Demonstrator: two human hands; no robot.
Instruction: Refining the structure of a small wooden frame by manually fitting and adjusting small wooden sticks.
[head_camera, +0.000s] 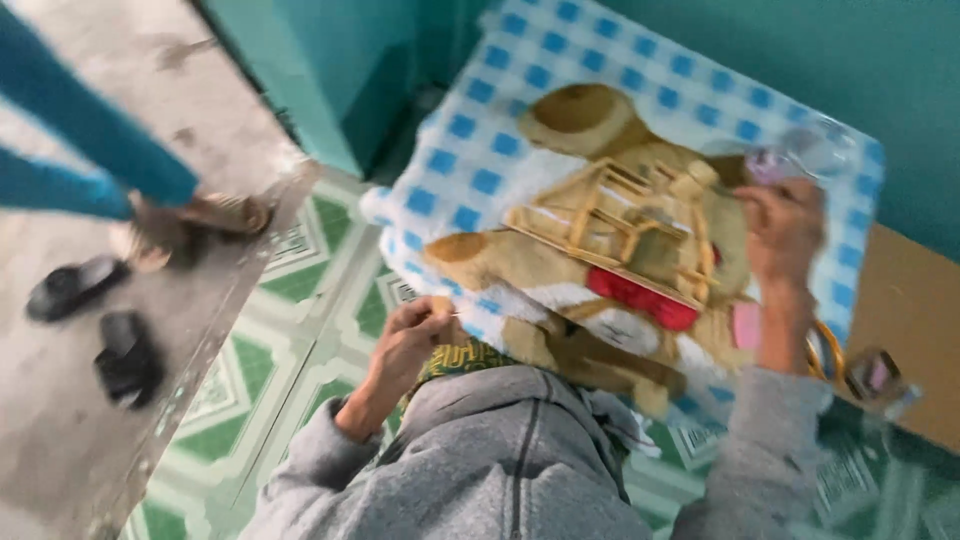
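Stick model (625, 225) on checked blanket (470, 150) | right hand (785, 230) grip closed at its far edge | left hand (415, 335) pinches thin stick, well apart

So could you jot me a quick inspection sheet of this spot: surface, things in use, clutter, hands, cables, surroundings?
Surface: blue-and-white checked blanket with a brown teddy-bear print, spread over green patterned floor tiles.
Job's things: pale wooden stick-built model resting on the blanket.
Clutter: clear plastic item at the blanket's far corner; small clear jar on brown cardboard.
Hands: left hand pinches something small, too blurred to name; right hand is at the model's right edge.
Cables: nothing seen.
Surroundings: teal wall; grey concrete floor; black sandals; another person's feet.
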